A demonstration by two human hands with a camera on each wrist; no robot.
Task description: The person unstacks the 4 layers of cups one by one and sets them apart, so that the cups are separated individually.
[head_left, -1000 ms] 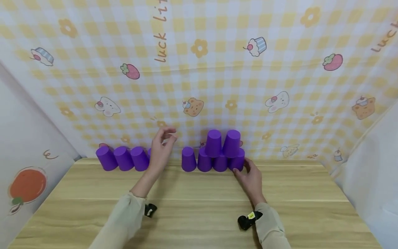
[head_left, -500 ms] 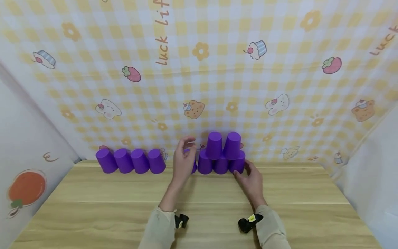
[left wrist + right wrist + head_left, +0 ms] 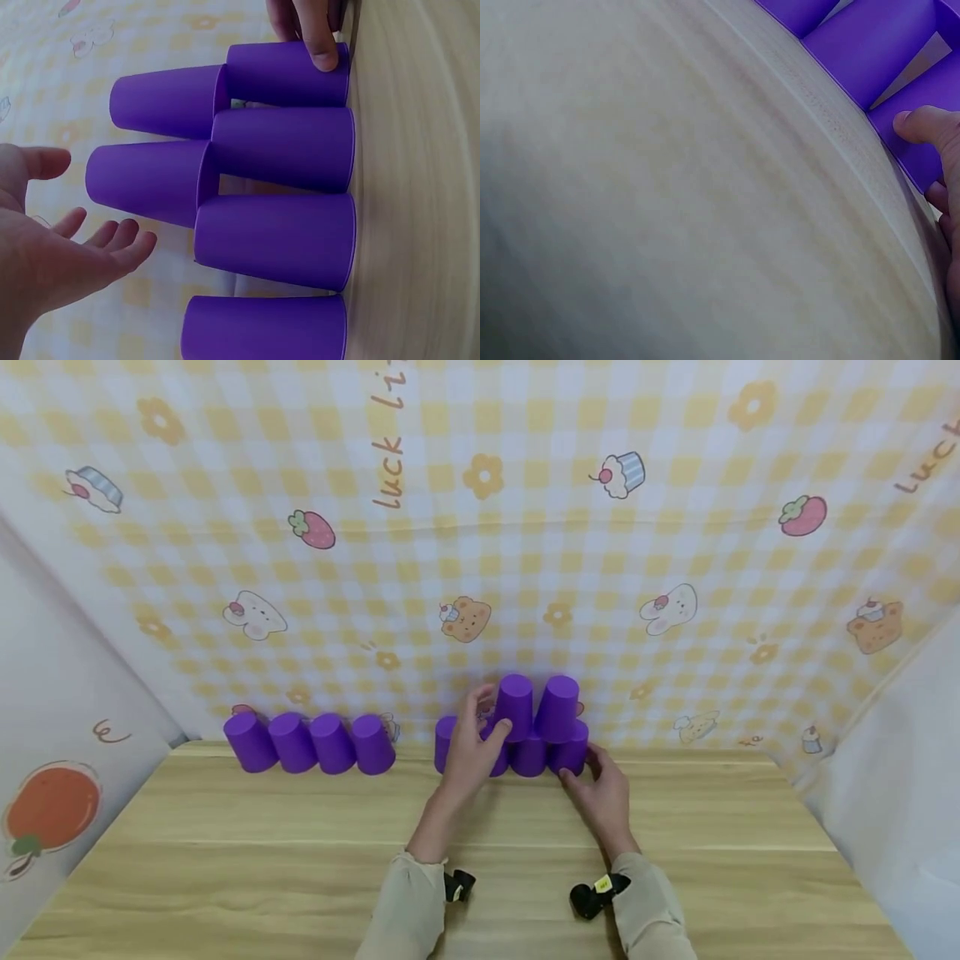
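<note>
One upper-left cup (image 3: 515, 703), long axis upright on two base cups (image 3: 528, 758), sits just right of left grip (image 3: 469, 756), nearer and released; right grip (image 3: 606, 793) holds base-right cup (image 3: 570, 752).

A gap opens left of centre between four cups (image 3: 295, 743) and the cup stack (image 3: 521, 718). Patterned cloth (image 3: 480, 552) bars the back; the right hand (image 3: 603, 789) blocks the stack's right end, the surface (image 3: 735, 843) free beyond it.

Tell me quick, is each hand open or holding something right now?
Left hand: open, holding nothing, near the stack's upper-left purple cup.
Right hand: closed, holding the stack's bottom-right purple cup.
</note>
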